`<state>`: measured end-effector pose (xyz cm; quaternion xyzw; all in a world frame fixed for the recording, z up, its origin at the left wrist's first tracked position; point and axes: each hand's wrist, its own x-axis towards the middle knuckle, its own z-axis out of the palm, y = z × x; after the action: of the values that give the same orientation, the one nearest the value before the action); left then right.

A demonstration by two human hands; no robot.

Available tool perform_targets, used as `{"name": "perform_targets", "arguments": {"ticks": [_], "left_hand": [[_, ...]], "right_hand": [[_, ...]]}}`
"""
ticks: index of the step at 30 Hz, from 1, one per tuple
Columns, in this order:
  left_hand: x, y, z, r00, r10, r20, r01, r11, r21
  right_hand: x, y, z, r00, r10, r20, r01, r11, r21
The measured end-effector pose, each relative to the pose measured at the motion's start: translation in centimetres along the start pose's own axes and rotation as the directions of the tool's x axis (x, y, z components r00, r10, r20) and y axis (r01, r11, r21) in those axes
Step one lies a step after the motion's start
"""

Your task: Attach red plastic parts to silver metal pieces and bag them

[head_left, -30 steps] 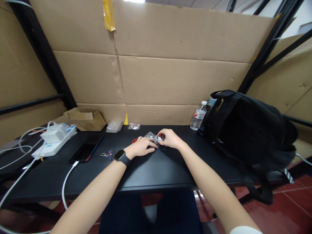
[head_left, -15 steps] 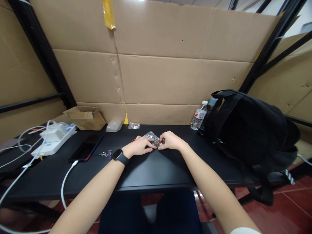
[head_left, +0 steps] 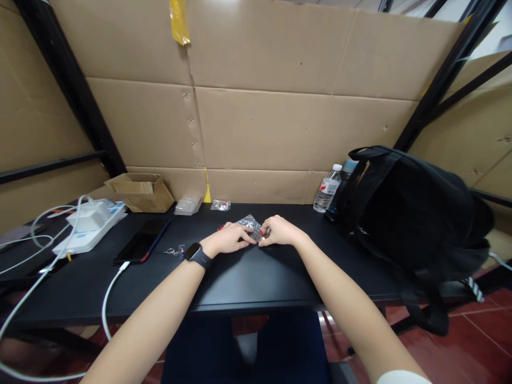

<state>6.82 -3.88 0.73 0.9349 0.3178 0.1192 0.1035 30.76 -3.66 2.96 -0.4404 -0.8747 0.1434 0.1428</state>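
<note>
Right hand [head_left: 280, 233] lowered since earlier, now pinched on clear bag [head_left: 248, 223] edge; left hand [head_left: 229, 240] spread flat, bag pinned to table [head_left: 240, 277] for steadiness

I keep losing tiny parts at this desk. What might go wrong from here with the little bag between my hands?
1. The left hand and right hand meet at the small clear bag; a hard tug may flick the red piece at its edge off the black desk.
2. The water bottle stands beyond the right hand, beside the backpack; a wide reach might knock it over.
</note>
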Motion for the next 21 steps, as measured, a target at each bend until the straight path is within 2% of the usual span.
{"name": "perform_targets", "arguments": {"ticks": [13, 21], "left_hand": [[0.0, -0.8, 0.4, 0.999, 0.037, -0.015, -0.038, 0.997, -0.063], [-0.1, -0.6, 0.2, 0.999, 0.043, -0.002, -0.043, 0.998, -0.041]], "right_hand": [[0.7, 0.3, 1.3, 0.998, -0.006, -0.068, 0.013, 0.994, 0.107], [0.8, 1.1, 1.4, 0.997, -0.068, -0.038, 0.072, 0.988, 0.134]]}}
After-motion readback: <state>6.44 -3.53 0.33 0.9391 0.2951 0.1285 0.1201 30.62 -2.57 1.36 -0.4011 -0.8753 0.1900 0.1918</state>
